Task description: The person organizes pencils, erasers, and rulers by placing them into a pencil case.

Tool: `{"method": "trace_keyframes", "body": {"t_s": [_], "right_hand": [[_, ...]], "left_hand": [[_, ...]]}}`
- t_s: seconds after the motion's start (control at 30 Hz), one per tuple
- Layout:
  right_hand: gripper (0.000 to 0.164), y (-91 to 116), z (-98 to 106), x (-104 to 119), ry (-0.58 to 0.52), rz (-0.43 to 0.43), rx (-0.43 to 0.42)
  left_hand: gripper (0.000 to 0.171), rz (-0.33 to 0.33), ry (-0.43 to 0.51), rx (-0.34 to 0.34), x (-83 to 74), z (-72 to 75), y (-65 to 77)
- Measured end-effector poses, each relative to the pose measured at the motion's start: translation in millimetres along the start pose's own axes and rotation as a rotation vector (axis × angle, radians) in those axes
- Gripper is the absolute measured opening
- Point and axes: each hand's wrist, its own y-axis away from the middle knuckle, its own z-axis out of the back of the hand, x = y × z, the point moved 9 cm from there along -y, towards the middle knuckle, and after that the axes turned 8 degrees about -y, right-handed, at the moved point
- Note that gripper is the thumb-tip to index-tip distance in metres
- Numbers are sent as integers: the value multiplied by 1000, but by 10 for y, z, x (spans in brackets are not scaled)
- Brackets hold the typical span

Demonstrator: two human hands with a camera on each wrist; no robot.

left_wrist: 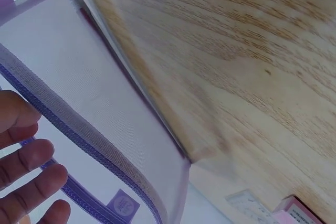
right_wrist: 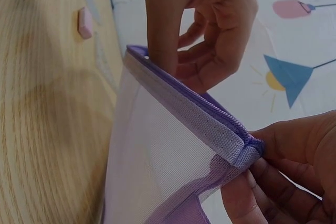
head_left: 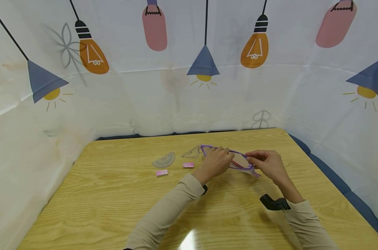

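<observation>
A see-through mesh zip pouch [right_wrist: 163, 135] with purple edging is held up over the table, its zip undone and its mouth gaping. A dark red pencil [left_wrist: 126, 66] lies along the bottom inside it. My left hand [head_left: 218, 161] grips the pouch's rim, with thumb and fingers at the zip edge. My right hand [head_left: 270, 165] pinches the corner at the zip's right end between thumb and fingers. Left of the pouch lie a clear set square [head_left: 191, 152], its tip beside the pouch's left end, and a clear protractor [head_left: 164, 160].
Two pink erasers lie on the wooden table [head_left: 114, 194]: one eraser [head_left: 188, 165] below the set square, the other eraser [head_left: 162, 173] below the protractor. A white printed cloth [head_left: 176, 100] hangs behind the table and along its sides.
</observation>
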Motion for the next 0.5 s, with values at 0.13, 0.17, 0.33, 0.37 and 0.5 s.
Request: {"method": "trace_keyframes", "body": {"t_s": [0.13, 0.17, 0.33, 0.37, 0.5], "right_hand": [[23, 1, 2, 5, 3, 6, -2], [23, 1, 1, 6, 4, 8, -2], [23, -1, 2, 11, 1, 20, -5], [23, -1, 2, 11, 3, 21, -5], [23, 2, 2, 14, 0, 19, -8]], "left_hand": [[20, 3, 4, 17, 3, 3, 12], [20, 4, 6, 17, 4, 5, 14], [19, 1, -2, 4, 9, 40, 31], [18, 1, -3, 0, 10, 47, 34], [17, 4, 7, 5, 23, 65, 48]]}}
